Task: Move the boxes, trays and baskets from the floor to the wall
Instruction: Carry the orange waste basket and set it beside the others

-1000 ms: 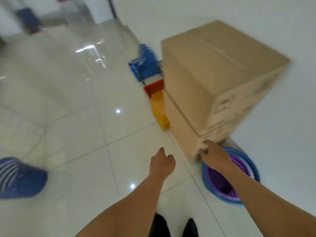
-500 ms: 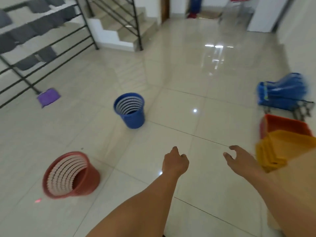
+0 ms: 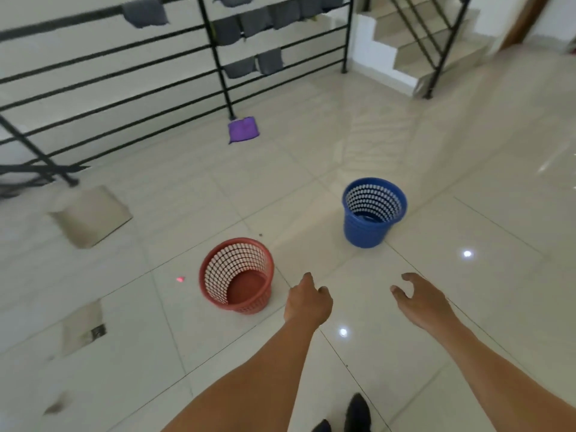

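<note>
Glossy tiled floor (image 3: 436,151) fills most of the view, with a black railing (image 3: 215,57) hung with grey cloths (image 3: 269,62) along the far side and a staircase (image 3: 405,51) at top right. No destination wall is in shot. Two task items stand on open floor, well apart, mouths up: blue basket (image 3: 364,235) further off to the right, red basket (image 3: 249,307) closer and just left of the left hand (image 3: 307,302). Left hand hangs with fingers loosely curled and holds nothing. Right hand (image 3: 420,302) has fingers spread and relaxed, also empty, touching neither basket. Judgement: both baskets are perforated thin plastic, so light, one-hand carry each. The side walls probably flex if squeezed and the rolled rim is the stiff part, so hook fingers over the rim, thumb outside. They may slide on the polished tile if nudged. The tapered shape suggests they could nest for one trip. A small purple cloth (image 3: 243,130) lies at the railing post foot and is not part of the job.
</note>
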